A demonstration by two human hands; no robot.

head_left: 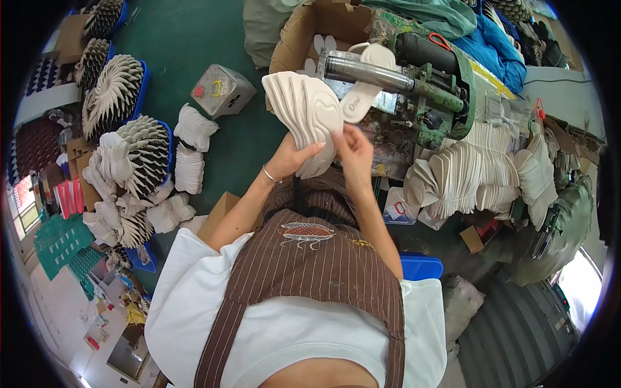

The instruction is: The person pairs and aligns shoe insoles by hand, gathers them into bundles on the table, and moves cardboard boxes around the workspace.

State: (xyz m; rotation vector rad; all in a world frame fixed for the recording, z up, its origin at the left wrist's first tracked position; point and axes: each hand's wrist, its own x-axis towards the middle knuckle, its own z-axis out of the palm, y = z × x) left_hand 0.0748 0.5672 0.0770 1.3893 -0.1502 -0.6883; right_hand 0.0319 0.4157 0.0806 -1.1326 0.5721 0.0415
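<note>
A fanned stack of white shoe insoles (pixel 304 103) is held up in front of my apron, with contoured ridges on the nearest one. My left hand (pixel 292 156) is closed around the stack's lower left side, thumb across the front. At the stack's right edge, the fingers of my right hand (pixel 356 154) are pinched against the nearest insole; the exact grip is partly hidden. Just beyond, a single insole with dark printed lettering (pixel 359 102) lies on the green machine (pixel 446 107), under its metal cylinder (pixel 369 72).
A cardboard box (pixel 288 48) with insoles inside stands behind the machine. Long rows of insoles (pixel 462 171) lie at the right. On the left are a metal can (pixel 223 90), insole bundles (pixel 189 169) and blue bins (pixel 139 90) of fanned insoles.
</note>
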